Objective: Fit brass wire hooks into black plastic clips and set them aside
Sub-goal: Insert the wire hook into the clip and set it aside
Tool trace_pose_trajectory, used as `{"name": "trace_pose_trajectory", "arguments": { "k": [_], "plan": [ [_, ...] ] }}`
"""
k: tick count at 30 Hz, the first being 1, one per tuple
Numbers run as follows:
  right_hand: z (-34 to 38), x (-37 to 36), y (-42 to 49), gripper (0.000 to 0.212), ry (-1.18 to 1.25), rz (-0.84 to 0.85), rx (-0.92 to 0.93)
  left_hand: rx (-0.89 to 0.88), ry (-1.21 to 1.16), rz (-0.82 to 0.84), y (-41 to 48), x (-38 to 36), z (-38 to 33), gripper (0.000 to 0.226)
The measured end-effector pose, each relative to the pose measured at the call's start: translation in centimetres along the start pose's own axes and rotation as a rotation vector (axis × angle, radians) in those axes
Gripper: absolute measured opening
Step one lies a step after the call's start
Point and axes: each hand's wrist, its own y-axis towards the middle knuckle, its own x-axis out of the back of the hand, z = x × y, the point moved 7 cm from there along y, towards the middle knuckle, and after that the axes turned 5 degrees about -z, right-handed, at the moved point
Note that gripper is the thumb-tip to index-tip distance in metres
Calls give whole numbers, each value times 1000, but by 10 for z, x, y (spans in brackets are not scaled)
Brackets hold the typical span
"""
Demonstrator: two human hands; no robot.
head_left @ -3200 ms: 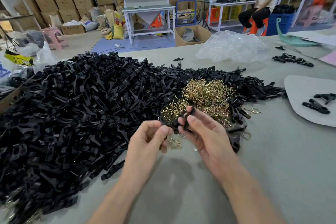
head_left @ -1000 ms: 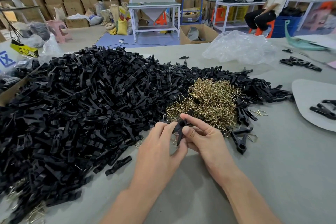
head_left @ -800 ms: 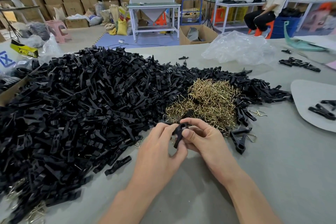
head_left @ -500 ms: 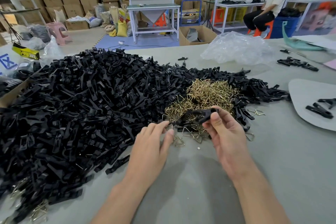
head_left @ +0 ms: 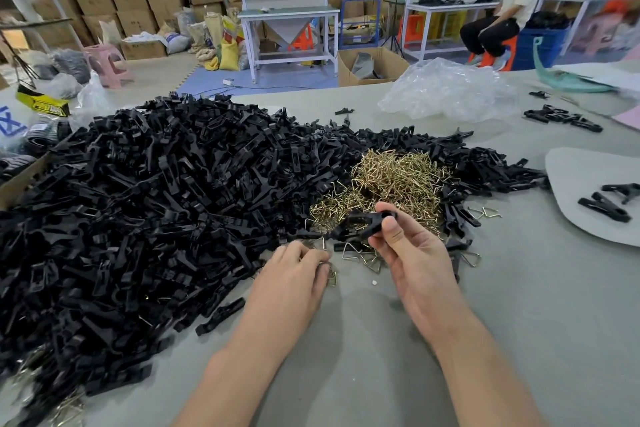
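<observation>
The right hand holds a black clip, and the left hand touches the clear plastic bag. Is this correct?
No. In the head view the left hand touches loose brass hooks, not the plastic bag; the right hand does hold a black clip.

Right hand (head_left: 412, 260) pinching black clip (head_left: 360, 222), left hand (head_left: 294, 277) touching brass hook (head_left: 332, 276)

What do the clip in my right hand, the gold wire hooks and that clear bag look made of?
Black clip in the right hand: moulded plastic, matte with a dull sheen. Wire hooks: bent metal wire, shiny yellow, likely brass or brass-plated. Clear bag: thin plastic film, crinkled, glossy.
</observation>
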Motion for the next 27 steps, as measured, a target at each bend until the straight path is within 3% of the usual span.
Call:
{"name": "trace_pose_trajectory", "arguments": {
  "k": [4, 9, 17, 22, 27],
  "plan": [
    [-2, 1, 1, 21, 44, 5, -13, 88, -33, -48, 2, 7, 3, 27],
    [-7, -6, 0, 21, 117, 55, -72, 352, -624, -162, -3, 19, 13, 16],
    [-17, -18, -1, 28, 143, 98, -129, 360, -948, -3, -1, 15, -4, 26],
    [-14, -23, -5, 24, 141, 170, -118, 408, -1091, -79, 1, 19, 2, 25],
    [-19, -21, -2, 23, 205, 105, -162, 385, -1143, -178, -1, 29, 2, 21]
  ]
}}
